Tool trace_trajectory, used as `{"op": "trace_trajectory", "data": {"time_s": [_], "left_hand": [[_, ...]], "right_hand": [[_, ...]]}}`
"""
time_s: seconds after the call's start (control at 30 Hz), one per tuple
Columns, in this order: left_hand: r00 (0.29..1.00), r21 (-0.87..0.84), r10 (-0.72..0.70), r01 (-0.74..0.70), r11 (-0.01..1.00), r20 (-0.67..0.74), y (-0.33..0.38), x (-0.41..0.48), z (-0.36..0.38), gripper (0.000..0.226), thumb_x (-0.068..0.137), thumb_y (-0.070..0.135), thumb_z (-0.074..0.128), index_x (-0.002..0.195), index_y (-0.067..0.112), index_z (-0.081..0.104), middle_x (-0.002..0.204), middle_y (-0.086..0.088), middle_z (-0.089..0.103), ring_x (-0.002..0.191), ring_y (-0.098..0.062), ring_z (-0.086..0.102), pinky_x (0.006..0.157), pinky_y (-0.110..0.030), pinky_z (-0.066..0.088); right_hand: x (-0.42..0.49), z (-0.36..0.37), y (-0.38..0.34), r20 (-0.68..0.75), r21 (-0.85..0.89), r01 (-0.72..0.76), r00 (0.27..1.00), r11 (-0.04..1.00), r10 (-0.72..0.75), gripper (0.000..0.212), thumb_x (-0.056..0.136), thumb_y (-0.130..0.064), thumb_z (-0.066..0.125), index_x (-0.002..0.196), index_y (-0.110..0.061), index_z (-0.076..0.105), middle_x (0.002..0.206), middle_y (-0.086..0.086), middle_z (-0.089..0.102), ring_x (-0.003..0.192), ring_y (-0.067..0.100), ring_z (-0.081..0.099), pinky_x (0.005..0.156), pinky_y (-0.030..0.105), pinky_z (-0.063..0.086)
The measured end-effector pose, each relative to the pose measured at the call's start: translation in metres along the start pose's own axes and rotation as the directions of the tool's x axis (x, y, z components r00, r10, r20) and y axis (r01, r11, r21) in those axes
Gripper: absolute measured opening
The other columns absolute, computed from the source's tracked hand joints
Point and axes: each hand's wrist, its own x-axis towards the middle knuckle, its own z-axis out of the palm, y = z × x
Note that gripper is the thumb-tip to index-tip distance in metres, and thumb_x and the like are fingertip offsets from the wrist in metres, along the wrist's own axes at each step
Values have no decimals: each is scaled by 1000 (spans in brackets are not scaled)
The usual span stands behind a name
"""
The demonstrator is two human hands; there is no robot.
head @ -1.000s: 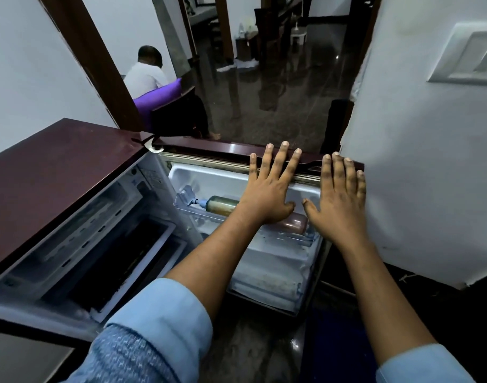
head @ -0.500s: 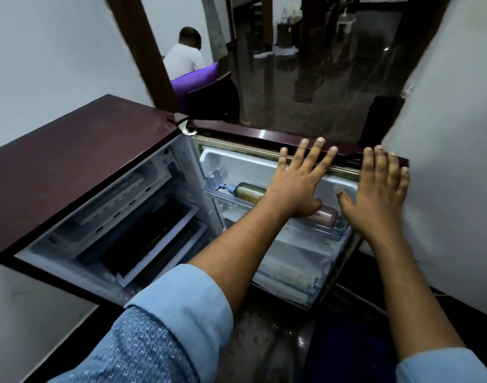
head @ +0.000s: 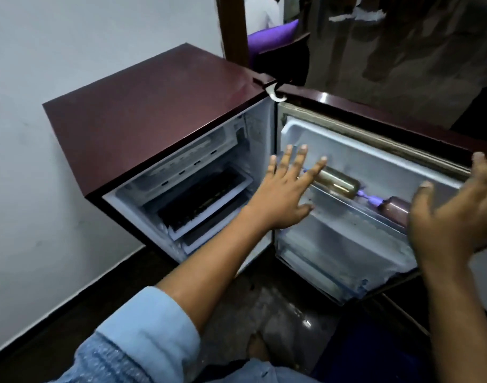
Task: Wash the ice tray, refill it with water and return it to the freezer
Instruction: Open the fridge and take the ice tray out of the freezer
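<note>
Maroon fridge [head: 143, 106], door [head: 347, 239] open; freezer compt [head: 181, 161] at top.

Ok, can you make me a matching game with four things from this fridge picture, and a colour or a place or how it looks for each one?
Things:
1. fridge top
2. gold bottle
3. cushion
4. left hand

Matches:
A. purple
B. open, fingers spread
C. dark red
D. lying on the door shelf

Pairs: 1-C, 2-D, 3-A, 4-B.
</note>
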Motion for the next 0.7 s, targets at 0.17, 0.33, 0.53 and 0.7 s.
{"op": "trace_trajectory", "data": {"time_s": [0.17, 0.33, 0.53, 0.7], "left_hand": [[969, -32, -245, 246, 969, 44, -91, -57, 19, 90, 102, 52, 53, 169, 31, -3, 176, -12, -12, 160, -37, -20, 128, -63, -2], [894, -131, -447, 446, 885, 21, -150, -98, 23, 80, 105, 52, 50, 169, 23, 10, 177, -13, -1, 162, -39, -7, 129, -63, 1], [785, -295, -620, 596, 747, 15, -190, -128, 30, 83, 104, 49, 57, 168, 17, 16, 176, -17, 6, 162, -40, 0, 131, -55, 10], [651, -428, -758, 672, 605, -50, -219, -131, 36, 86, 103, 50, 59, 169, 20, 12, 177, -9, 6, 163, -29, 3, 132, -44, 13]], "right_hand": [[-50, 48, -84, 132, 177, 267, 947, 947, -292, 42, 95, -26, 57, 135, -14, 57, 142, 11, 56, 133, 38, 47, 108, 56, 30], [-84, 105, -160, 268, 340, 384, 835, 858, -480, 22, 98, -28, 57, 114, -19, 70, 121, 0, 70, 117, 27, 57, 100, 50, 30], [-92, 185, -220, 523, 505, 337, 613, 795, -592, 29, 97, -27, 57, 122, -14, 67, 136, 6, 61, 127, 33, 50, 102, 42, 35], [-74, 262, -256, 615, 563, 289, 479, 775, -626, 43, 96, -22, 57, 134, -4, 62, 143, 20, 53, 131, 40, 48, 108, 41, 41]]}}
